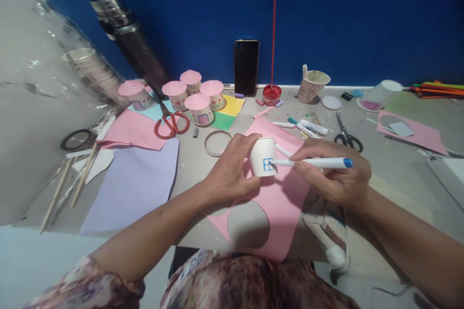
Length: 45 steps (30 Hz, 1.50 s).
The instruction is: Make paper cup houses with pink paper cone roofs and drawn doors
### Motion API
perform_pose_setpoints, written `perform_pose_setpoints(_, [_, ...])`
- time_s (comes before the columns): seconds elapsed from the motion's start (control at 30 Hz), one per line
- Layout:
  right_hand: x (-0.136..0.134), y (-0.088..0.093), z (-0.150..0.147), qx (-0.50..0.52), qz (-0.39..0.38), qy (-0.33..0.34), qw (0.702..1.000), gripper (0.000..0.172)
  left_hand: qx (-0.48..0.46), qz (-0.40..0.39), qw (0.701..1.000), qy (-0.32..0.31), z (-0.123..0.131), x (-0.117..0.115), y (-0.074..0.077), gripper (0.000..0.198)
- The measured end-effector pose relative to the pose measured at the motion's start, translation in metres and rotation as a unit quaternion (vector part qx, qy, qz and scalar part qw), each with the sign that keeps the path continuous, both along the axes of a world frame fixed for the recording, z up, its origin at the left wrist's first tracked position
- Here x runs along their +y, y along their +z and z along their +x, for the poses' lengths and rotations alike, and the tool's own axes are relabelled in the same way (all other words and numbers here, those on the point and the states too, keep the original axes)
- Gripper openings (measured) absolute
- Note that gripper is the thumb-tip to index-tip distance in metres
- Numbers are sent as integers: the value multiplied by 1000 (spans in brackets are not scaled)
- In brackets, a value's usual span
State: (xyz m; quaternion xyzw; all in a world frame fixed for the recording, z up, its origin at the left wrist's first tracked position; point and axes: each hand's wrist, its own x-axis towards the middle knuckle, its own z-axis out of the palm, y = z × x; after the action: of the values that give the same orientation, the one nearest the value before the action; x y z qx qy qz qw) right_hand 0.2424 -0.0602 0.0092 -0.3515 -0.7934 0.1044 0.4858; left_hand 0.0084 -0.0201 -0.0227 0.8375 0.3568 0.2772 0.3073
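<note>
A white paper cup (pixel 257 159) is gripped by my left hand (pixel 232 169), thumb below and fingers over the top, so that its side faces me. On that side is a blue window drawing, a square split by a cross. My right hand (pixel 333 174) is closed around a white felt-tip pen (pixel 322 162) with a blue end. The pen's tip is at the drawing's right part. Under both hands lies a pink paper sheet (pixel 282 217) with a round hole cut in it. A tape ring (pixel 218 143) rests just left of my left hand.
Several decorated cups with pink cone tops (pixel 198 102) stand at the back left, near red-handled scissors (pixel 171 124). A phone (pixel 246 67) leans on the blue wall beside a red pot (pixel 271 95). Black scissors (pixel 348 137) and markers (pixel 308 128) lie right. A dark flask (pixel 137 43) stands far left.
</note>
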Motion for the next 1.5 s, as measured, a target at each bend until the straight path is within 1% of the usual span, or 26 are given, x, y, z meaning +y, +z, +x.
perform_pose_setpoints(0.1, [-1, 0, 1, 3, -14, 18, 1000, 18, 1, -2, 1000, 3, 0, 0, 0, 70])
perform_pose_setpoints(0.33, [-1, 2, -1, 2, -4, 7, 1000, 18, 2, 17, 1000, -2, 0, 1, -2, 70])
perform_pose_setpoints(0.47, [-2, 4, 0, -11, -15, 23, 1000, 15, -1, 14, 1000, -4, -2, 2, -4, 72])
perform_pose_setpoints(0.6, [-2, 4, 0, 1, -13, 9, 1000, 15, -6, 8, 1000, -1, -2, 3, -5, 73])
perform_pose_setpoints(0.73, [-1, 2, -1, 5, -23, 19, 1000, 16, -8, 1, 1000, 1, -1, 3, -4, 72])
perform_pose_setpoints(0.93, [-2, -1, -2, 18, -9, -32, 999, 17, -13, -9, 1000, -1, 0, 0, 1, 69])
perform_pose_setpoints(1.13, [-2, -1, 0, 25, -23, -16, 999, 17, -19, 5, 1000, -13, 0, 1, -2, 69])
perform_pose_setpoints(1.23, [-1, 0, -1, 36, -28, -21, 999, 17, -19, 6, 1000, -12, -1, 3, -2, 68])
perform_pose_setpoints(1.33, [-3, 1, 0, 36, -57, -15, 998, 17, -18, 11, 1000, -14, -2, 3, -3, 69])
perform_pose_setpoints(1.4, [-4, -1, 3, 55, -83, -25, 995, 16, -20, 14, 1000, -11, -2, 3, -4, 70])
perform_pose_setpoints(1.5, [-2, -9, 7, 139, -142, -48, 979, 12, -20, 10, 1000, 9, -3, 3, -6, 70])
